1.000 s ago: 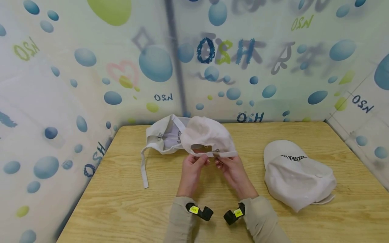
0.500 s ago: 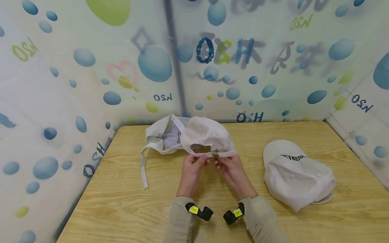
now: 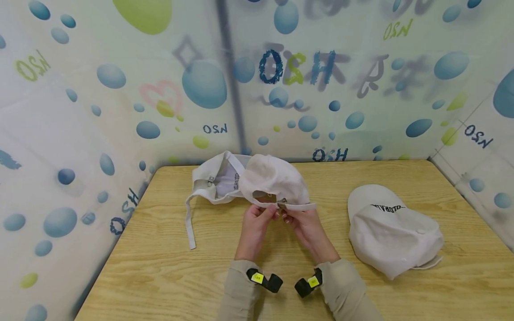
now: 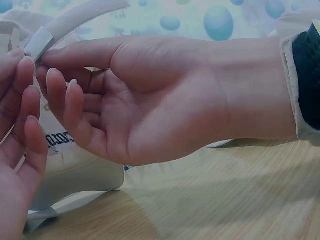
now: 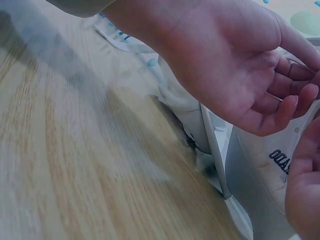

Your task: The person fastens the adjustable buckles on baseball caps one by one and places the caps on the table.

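Note:
In the head view a white cap [image 3: 277,176] hangs between my two hands, its back opening facing me. My left hand [image 3: 254,227] pinches the back strap just left of the metal buckle. Close beside it, my right hand [image 3: 309,229] pinches the strap at the buckle [image 4: 40,44], thumb and forefinger together. A loose strap end [image 4: 87,16] sticks out past the buckle. In the right wrist view the left hand [image 5: 227,65] has its other fingers curled loosely, and dark lettering [image 5: 280,161] shows inside the cap.
A second white cap [image 3: 214,183] lies behind to the left, its undone strap [image 3: 190,223] trailing on the wooden table [image 3: 168,281]. To the right rests a third white cap [image 3: 393,232] with dark lettering. A patterned wall sheet [image 3: 345,98] stands behind the table.
The buckle and the fingers at it have shifted slightly along the strap, and the loose end reaches a little further right. The other two caps lie as before.

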The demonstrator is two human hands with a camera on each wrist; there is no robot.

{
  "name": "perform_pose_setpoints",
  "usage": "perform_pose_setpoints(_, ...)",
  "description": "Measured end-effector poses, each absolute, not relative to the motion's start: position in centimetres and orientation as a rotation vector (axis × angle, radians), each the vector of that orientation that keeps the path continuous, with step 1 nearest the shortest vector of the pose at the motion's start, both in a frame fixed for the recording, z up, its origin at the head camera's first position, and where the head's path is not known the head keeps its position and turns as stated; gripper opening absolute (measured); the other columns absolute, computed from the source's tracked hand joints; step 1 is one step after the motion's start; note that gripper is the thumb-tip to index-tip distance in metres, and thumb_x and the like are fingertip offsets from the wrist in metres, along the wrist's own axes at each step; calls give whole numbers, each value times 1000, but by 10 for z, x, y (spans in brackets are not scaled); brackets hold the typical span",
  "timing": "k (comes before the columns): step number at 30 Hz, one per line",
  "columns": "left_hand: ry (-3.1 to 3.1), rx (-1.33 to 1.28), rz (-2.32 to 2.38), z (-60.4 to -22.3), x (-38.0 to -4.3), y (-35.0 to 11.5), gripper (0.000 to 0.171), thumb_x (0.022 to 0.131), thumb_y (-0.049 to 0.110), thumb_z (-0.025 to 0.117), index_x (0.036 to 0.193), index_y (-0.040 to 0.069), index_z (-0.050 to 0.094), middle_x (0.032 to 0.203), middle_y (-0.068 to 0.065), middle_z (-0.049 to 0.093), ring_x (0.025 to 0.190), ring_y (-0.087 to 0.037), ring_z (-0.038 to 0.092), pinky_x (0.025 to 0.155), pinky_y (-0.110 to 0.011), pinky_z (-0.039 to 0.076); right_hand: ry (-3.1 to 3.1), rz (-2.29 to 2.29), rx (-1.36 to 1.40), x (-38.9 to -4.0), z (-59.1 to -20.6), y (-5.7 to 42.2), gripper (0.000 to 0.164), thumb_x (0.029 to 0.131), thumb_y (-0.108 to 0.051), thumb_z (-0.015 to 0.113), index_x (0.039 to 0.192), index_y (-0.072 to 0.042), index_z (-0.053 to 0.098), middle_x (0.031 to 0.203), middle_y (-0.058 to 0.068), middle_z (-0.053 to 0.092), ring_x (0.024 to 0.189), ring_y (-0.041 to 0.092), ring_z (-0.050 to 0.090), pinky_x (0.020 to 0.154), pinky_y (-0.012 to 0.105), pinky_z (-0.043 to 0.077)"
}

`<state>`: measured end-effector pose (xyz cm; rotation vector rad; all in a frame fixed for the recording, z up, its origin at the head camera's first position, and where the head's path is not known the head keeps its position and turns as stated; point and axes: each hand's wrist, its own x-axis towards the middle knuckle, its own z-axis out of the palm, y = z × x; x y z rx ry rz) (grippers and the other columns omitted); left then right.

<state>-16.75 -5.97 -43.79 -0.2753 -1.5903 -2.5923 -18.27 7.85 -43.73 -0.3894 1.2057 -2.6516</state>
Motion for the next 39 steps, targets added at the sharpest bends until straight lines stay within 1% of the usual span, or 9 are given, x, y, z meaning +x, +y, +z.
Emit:
perform_pose_setpoints(5, -1583, -276, -2591, -438, -167, -59, 5, 87, 6, 56, 84, 9, 59, 73, -2, 58, 69, -14, 54, 70, -28, 46, 1206, -2644, -398, -183, -437, 78, 11, 86, 2, 53, 88, -8, 57, 81, 2, 58, 66, 10, 55, 55, 19, 45)
perform_pose_setpoints(10, -1523, -294, -2620, -438, -167, -58, 2, 87, 7, 56, 88, 9, 57, 76, -1, 58, 70, -14, 54, 69, -28, 45, 1216, -2623, -426, -183, -437, 78, 8, 87, -2, 54, 92, -8, 56, 81, 3, 59, 66, 11, 55, 56, 19, 45)
perform_pose_setpoints(14, -1440, -304, -2656, -439, -168, -57, 8, 87, 8, 55, 95, 9, 52, 78, -1, 56, 71, -14, 53, 68, -27, 45, 1200, -2639, -402, -183, -437, 79, 9, 88, -2, 52, 91, -10, 56, 81, 1, 58, 67, 10, 55, 56, 19, 44)
perform_pose_setpoints(19, -1332, -294, -2684, -440, -170, -60, 17, 88, 9, 54, 102, 5, 48, 82, -2, 54, 73, -14, 52, 68, -26, 44, 1177, -2672, -353, -183, -435, 80, 10, 87, -3, 55, 93, -11, 53, 82, 1, 58, 67, 10, 54, 57, 19, 43)
perform_pose_setpoints(21, -1313, -288, -2685, -441, -170, -61, 18, 87, 10, 56, 102, 3, 48, 82, -2, 53, 73, -15, 52, 68, -26, 44, 1168, -2677, -340, -183, -435, 80, 12, 86, -3, 56, 94, -11, 52, 83, 1, 58, 68, 10, 54, 57, 19, 43)
perform_pose_setpoints(23, -1308, -281, -2682, -441, -170, -62, 16, 85, 11, 58, 98, 4, 51, 81, -2, 53, 73, -14, 52, 67, -25, 44, 1156, -2678, -340, -182, -435, 81, 13, 86, -3, 57, 95, -11, 52, 84, 1, 58, 68, 10, 54, 57, 19, 42)
perform_pose_setpoints(28, -1310, -272, -2676, -441, -170, -61, 4, 85, 7, 58, 88, 9, 57, 75, -2, 55, 69, -14, 53, 66, -25, 45, 1140, -2672, -377, -182, -436, 81, 12, 85, -3, 57, 94, -11, 53, 84, 1, 58, 68, 11, 55, 57, 19, 43)
perform_pose_setpoints(32, -1342, -261, -2658, -441, -170, -60, 6, 84, 4, 58, 85, 9, 57, 73, -2, 56, 68, -14, 53, 66, -26, 45, 1149, -2673, -397, -183, -437, 81, 11, 84, -4, 58, 93, -11, 54, 82, 1, 59, 67, 10, 55, 57, 19, 43)
perform_pose_setpoints(39, -1390, -220, -2633, -439, -170, -60, 6, 84, 4, 59, 84, 10, 58, 73, -1, 57, 66, -13, 53, 65, -25, 45, 1168, -2667, -415, -183, -437, 80, 9, 83, -7, 61, 90, -11, 56, 81, 1, 58, 67, 10, 54, 57, 18, 42)
